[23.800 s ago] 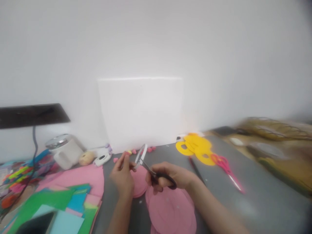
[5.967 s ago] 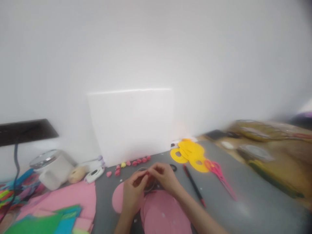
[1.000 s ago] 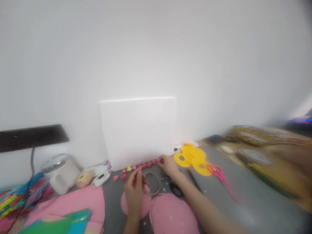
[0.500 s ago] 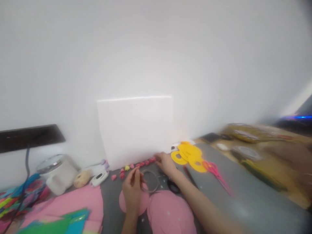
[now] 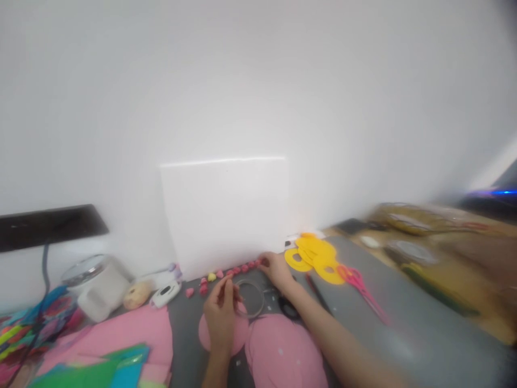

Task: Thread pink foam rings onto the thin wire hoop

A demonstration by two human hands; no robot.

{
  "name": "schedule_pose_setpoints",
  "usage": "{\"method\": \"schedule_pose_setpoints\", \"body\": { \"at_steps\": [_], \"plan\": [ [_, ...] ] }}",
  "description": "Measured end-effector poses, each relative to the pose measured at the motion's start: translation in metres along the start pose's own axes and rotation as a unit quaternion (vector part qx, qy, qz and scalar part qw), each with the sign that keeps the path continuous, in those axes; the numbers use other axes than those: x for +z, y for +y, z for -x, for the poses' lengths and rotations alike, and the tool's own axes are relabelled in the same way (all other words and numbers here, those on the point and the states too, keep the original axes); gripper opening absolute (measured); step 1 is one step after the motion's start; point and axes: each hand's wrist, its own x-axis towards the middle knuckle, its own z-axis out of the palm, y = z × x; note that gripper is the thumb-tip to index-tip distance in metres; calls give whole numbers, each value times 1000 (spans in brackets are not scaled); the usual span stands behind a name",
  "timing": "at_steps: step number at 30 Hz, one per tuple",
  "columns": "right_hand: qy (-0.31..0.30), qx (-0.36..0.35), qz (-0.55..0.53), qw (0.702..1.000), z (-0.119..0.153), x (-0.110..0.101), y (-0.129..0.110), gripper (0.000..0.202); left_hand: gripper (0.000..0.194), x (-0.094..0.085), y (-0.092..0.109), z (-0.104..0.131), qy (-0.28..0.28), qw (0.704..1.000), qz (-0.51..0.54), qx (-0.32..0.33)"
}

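Note:
My left hand (image 5: 220, 308) is closed in a pinch above a pink paper circle (image 5: 205, 333); what its fingertips hold, if anything, I cannot make out. Right beside those fingers is a thin greyish ring (image 5: 263, 299), which looks like a roll of tape. Along the foot of a white board (image 5: 226, 215) runs a row of small pink-red beads (image 5: 244, 268), with one yellow bead (image 5: 211, 277) among them. At the row's right end, the fingers of my right hand (image 5: 277, 271) are closed on a bead, mostly hidden by the fingertips.
Pink paper circles (image 5: 285, 355) lie stacked in front. Yellow paper cutouts (image 5: 315, 256), pink scissors (image 5: 365, 293) and a dark pen (image 5: 319, 293) are on the right. Leftward stand a white mug-like container (image 5: 99, 288), a white device (image 5: 166, 293) and coloured sheets (image 5: 81, 374).

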Motion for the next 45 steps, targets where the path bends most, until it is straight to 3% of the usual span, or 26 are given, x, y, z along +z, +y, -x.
{"method": "schedule_pose_setpoints", "body": {
  "at_steps": [9, 22, 34, 45],
  "plan": [
    [-4, 13, -17, 1000, 1, -4, -2, 14, 37, -1, -2, -2, -2, 1000, 5, 0],
    [-16, -30, 28, 999, -3, -10, 3, 26, 37, -1, 1, -2, 8, 1000, 5, 8],
    [-27, -58, 64, 996, -2, -4, 5, 16, 35, -2, -3, -2, 0, 1000, 18, -2],
    [-12, -34, 91, 995, -2, 1, 7, 13, 38, -1, 0, -2, 3, 1000, 18, 10]
  ]
}}
